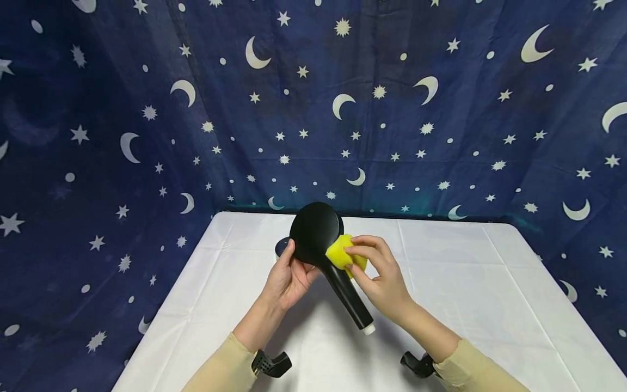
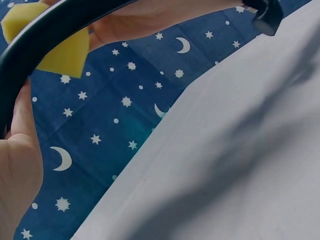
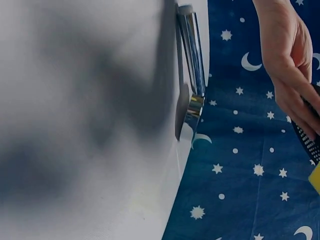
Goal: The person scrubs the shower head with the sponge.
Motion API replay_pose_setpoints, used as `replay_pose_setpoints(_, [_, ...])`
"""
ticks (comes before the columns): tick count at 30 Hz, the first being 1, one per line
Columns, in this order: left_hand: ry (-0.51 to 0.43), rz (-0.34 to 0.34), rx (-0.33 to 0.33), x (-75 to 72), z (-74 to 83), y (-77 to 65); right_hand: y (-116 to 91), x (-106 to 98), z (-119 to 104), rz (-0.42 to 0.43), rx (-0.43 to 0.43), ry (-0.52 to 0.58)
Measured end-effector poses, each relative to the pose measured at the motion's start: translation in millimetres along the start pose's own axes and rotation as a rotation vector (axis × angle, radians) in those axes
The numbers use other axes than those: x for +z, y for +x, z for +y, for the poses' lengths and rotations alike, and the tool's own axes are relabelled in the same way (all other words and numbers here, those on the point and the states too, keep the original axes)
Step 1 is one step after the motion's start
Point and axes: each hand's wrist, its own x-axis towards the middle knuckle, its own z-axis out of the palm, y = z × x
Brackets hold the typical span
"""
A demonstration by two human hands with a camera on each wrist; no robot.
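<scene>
My left hand (image 1: 289,283) holds a black hand shower (image 1: 315,231) by the rim of its round head, thumb at the left edge. The smooth back of the head faces up in the head view. Its handle (image 1: 349,294) slants down to the right and ends in a white tip (image 1: 369,329). My right hand (image 1: 384,275) pinches a yellow sponge (image 1: 339,251) between thumb and fingertips, right at the neck of the shower. In the right wrist view, rows of small pale nozzles (image 3: 307,145) show on the head's face, and the sponge shows only at the edge.
A shiny chrome piece with a long tube (image 3: 192,50) lies on the white-covered table (image 1: 465,283); in the head view the black shower mostly hides it. A blue cloth with moons and stars (image 1: 372,125) hangs behind. A black wrist device (image 1: 271,363) sits at each cuff.
</scene>
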Motion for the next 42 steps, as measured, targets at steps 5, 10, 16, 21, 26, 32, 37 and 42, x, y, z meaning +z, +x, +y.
replay_pose_setpoints(5, [-0.004, -0.017, -0.024, 1.1, -2.4, -0.1, 12, -1, 2, 0.065, -0.01, -0.033])
replay_pose_setpoints(10, [0.068, -0.043, -0.043, 0.7, -1.0, -1.8, 27, -9, 4, 0.097, 0.006, -0.038])
replay_pose_setpoints(16, [0.343, -0.083, -0.064, 1.2, 1.8, -3.9, 44, -28, 4, 0.007, 0.147, -0.063])
replay_pose_setpoints(21, [0.589, -0.07, -0.074, 5.7, 2.2, -2.6, 53, -38, 7, -0.091, 0.293, -0.117])
replay_pose_setpoints(26, [0.608, 0.091, -0.011, 8.9, 3.9, 2.3, 40, -38, 6, -0.116, 0.268, -0.194])
replay_pose_setpoints(32, [0.563, 0.275, 0.037, 12.1, 3.4, 7.4, 14, -29, 1, -0.138, 0.011, -0.359])
replay_pose_setpoints(37, [0.59, 0.316, -0.003, 11.9, -0.9, 7.7, 12, -21, 2, -0.167, -0.181, -0.464])
replay_pose_setpoints(42, [0.714, 0.256, -0.08, 14.5, -6.3, 6.6, 34, -17, 11, -0.108, -0.15, -0.504])
